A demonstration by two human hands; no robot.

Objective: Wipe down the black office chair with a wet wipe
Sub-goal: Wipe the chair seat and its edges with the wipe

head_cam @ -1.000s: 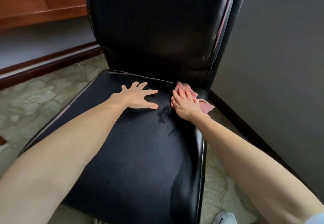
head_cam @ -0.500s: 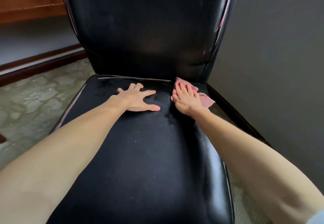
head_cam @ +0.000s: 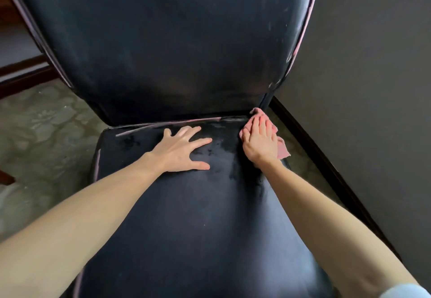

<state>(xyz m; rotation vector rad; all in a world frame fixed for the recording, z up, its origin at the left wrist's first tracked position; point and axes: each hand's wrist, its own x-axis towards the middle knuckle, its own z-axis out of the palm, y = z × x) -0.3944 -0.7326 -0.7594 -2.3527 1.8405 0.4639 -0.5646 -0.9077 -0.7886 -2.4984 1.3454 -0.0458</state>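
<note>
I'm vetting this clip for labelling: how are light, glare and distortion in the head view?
Head view: soft light, a dull sheen on the seat and backrest, no harsh glare; wide-angle stretch swells the arms near the bottom edge; the wipe under the right hand reads clearly, slightly soft.

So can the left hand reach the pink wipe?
Probably yes. The left hand lies flat on the seat close beside the wipe, with only bare seat between, though the right hand covers most of it.
</note>
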